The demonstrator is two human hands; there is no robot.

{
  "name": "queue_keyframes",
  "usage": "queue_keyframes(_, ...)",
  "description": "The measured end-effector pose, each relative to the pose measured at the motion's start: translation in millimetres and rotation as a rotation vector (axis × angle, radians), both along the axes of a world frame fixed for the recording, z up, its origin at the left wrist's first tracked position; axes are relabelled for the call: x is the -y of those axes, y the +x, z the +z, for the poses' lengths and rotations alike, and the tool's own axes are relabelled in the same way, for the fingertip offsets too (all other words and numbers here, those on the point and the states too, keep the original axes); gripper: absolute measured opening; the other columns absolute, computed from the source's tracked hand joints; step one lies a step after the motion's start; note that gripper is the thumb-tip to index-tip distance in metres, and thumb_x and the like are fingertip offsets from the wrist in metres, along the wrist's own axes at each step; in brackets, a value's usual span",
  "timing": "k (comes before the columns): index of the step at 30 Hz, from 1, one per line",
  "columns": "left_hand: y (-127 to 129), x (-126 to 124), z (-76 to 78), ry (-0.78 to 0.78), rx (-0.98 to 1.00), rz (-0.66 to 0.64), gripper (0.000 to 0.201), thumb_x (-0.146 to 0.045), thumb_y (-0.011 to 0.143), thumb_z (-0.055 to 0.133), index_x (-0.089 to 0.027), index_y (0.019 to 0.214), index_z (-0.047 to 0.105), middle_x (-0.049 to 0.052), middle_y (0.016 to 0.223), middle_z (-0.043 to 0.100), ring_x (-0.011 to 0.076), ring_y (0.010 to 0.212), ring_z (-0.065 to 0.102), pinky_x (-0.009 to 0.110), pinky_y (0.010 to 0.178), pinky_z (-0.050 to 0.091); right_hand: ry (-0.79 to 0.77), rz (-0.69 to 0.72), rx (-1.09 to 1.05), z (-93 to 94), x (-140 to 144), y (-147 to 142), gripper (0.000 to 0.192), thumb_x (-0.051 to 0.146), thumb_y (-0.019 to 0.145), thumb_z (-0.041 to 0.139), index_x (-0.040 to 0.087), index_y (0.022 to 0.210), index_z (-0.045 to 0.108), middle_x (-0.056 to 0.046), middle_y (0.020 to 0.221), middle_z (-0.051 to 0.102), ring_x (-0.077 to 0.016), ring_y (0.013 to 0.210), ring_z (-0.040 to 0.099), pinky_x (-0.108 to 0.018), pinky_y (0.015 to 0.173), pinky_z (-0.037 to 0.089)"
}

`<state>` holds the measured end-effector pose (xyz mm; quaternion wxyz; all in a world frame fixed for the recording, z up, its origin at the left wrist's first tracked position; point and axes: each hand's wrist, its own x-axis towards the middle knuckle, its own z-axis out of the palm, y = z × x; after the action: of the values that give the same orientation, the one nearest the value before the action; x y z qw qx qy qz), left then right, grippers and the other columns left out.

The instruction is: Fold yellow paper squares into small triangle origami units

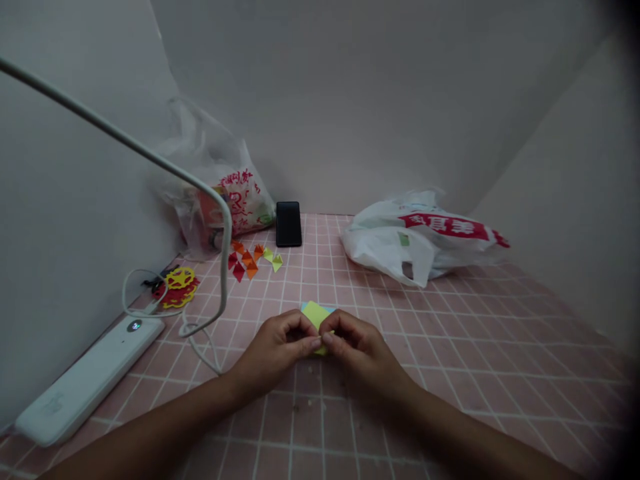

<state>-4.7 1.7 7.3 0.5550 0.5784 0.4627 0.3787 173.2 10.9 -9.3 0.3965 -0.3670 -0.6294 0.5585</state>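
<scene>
My left hand [280, 343] and my right hand [363, 347] meet at the middle, thumbs and index fingers pinched together on a small yellow-green sheet of paper [315, 312]. The part between the fingertips is mostly covered, so its folds cannot be made out. Under the sheet, a light blue piece of paper [330, 308] shows at the edges. Farther off to the left lie small folded paper pieces: dark red [239, 271], orange [249, 265] and yellow [277, 263].
A black phone [289, 224] lies by the back wall, between a filled plastic bag [245, 207] and a white bag [390, 240]. On the left are a white power bank [90, 380], yellow and red cut-out shapes [177, 287] and a cable [150, 157] arching across the view.
</scene>
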Motion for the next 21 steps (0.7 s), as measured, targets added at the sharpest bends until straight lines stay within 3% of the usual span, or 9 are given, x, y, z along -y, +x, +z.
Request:
queue_keyframes(3, 0, 0, 0.3, -0.089, 0.069, 0.054, 0.020, -0.034, 0.074, 0.068, -0.017, 0.071, 0.059, -0.004, 0.064, 0.053, 0.0108, 0.058, 0.045, 0.023, 0.058, 0.034, -0.024, -0.015, -0.065, -2.1, -2, 2, 0.026, 0.041, 0.093, 0.051, 0.019, 0.080, 0.056, 0.000, 0.073, 0.053, -0.0142, 0.068, 0.048, -0.026, 0.063, 0.039)
queue_keyframes(8, 1, 0, -2.5, -0.196, 0.110, 0.079, 0.024, -0.038, 0.073, 0.069, -0.017, 0.072, 0.057, -0.007, 0.056, 0.046, 0.0071, 0.048, 0.032, 0.020, 0.049, 0.024, -0.102, 0.017, -0.138, -5.0, -4, 1, 0.022, 0.041, 0.088, 0.058, 0.019, 0.085, 0.058, 0.000, 0.075, 0.055, -0.0137, 0.067, 0.051, -0.026, 0.064, 0.042)
queue_keyframes(17, 2, 3, -4.7, -0.104, -0.001, -0.056, 0.020, -0.035, 0.074, 0.067, -0.016, 0.070, 0.061, -0.003, 0.063, 0.055, 0.0117, 0.059, 0.048, 0.024, 0.058, 0.035, 0.010, -0.039, 0.099, 5.1, 0, -1, 0.023, 0.032, 0.081, 0.060, 0.018, 0.064, 0.053, 0.002, 0.063, 0.050, -0.0128, 0.060, 0.044, -0.025, 0.055, 0.034)
queue_keyframes(21, 1, 2, -5.8, -0.183, 0.067, -0.033, 0.025, -0.038, 0.072, 0.070, -0.016, 0.070, 0.059, -0.004, 0.059, 0.054, 0.0095, 0.053, 0.045, 0.022, 0.054, 0.032, -0.040, -0.075, -0.007, 5.8, -3, 1, 0.030, 0.038, 0.088, 0.053, 0.018, 0.066, 0.055, 0.001, 0.063, 0.053, -0.0126, 0.058, 0.049, -0.025, 0.055, 0.039)
